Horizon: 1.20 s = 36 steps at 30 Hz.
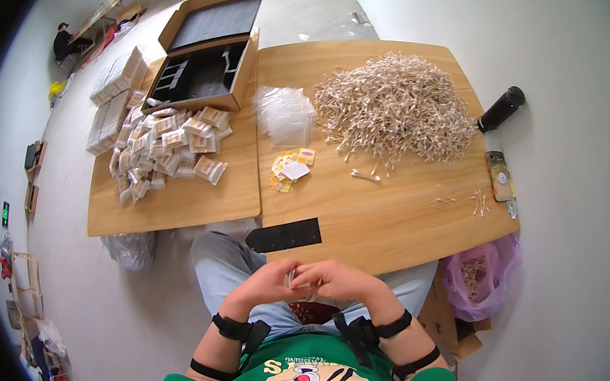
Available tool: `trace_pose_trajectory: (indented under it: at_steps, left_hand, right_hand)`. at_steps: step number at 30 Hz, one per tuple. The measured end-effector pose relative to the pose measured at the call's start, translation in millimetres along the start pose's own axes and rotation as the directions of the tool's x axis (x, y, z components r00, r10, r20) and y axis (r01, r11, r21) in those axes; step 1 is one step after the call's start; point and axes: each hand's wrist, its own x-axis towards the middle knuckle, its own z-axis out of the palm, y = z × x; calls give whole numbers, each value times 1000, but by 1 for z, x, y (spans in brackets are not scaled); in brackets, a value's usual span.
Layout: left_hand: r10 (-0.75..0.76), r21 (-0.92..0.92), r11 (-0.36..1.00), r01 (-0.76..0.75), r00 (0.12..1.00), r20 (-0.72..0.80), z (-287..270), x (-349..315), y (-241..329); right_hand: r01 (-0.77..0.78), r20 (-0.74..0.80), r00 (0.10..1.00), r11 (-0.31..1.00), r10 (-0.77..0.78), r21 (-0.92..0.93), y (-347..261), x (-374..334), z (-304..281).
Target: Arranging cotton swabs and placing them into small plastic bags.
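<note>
Just off the wooden table (pixel 376 224) — grey floor (pixel 106 311) around — left hand (pixel 271 284) meets right hand (pixel 333 278), grips unclear.

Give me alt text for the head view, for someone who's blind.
A person's left hand and right hand meet in front of wooden tables, any held item unclear. Ahead lies a big heap of cotton swabs, with clear plastic bags and yellow and white cards to its left; farther left, filled packets pile before an open cardboard box.
</note>
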Motion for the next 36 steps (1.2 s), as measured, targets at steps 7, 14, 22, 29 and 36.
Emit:
trace_pose_trajectory:
  at_steps: [7,14,22,29,36]
  left_hand:
    - [179,459,881,118,814,-552,-38,-13,-74]
    - [115,599,724,342,797,-593,-42,12,-130]
    - [209,684,674,278,816,-538,-26,35,-100]
    - [188,798,515,313,867,-461,-12,49,-69]
    - [167,796,542,270,894,-416,5,70,-53]
  right_hand:
    - [-252,-817,504,856,-281,-450,68,-2,-38]
    - [-492,-795,372,624,-479,-607,104,-5,-50]
    - [-507,-809,361,631,-463,-587,106,-6,-51]
    - [-521,-817,370,630,-441,-576,107,-5,-51]
    - [-515,-809,382,624,-447,-588,106,-6,-51]
